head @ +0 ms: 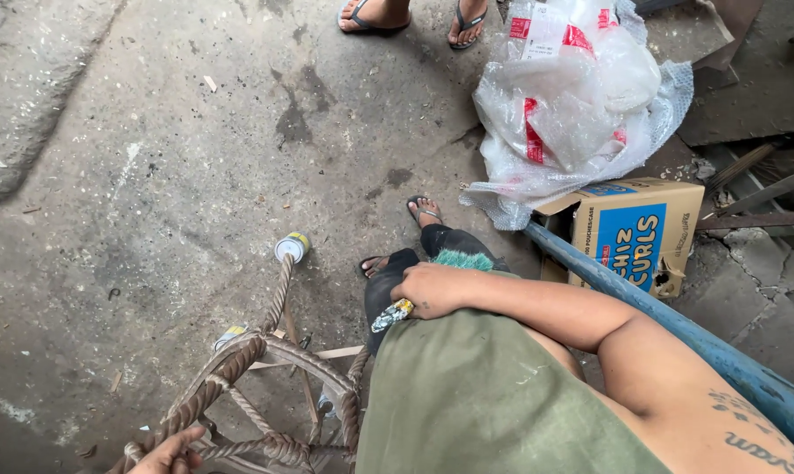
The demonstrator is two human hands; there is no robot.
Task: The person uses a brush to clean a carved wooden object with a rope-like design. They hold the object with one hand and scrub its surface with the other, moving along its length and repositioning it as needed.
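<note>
My left hand (164,452) sits at the bottom left edge, fingers curled on the rope-wrapped rim of an upturned rattan chair frame (265,360). One of the frame's legs points away from me and ends in a pale capped tip (291,247). My right hand (432,290) rests on my knee over dark trousers and a green shirt. It grips a small mottled yellow-and-white tool (392,314) that sticks out to the left, toward the frame. The two hands are well apart.
My sandalled feet (423,211) stand on stained concrete. Another person's feet in flip-flops (410,16) are at the top. A heap of clear plastic bags (572,96), a printed cardboard box (634,233) and a slanting blue pipe (678,325) crowd the right.
</note>
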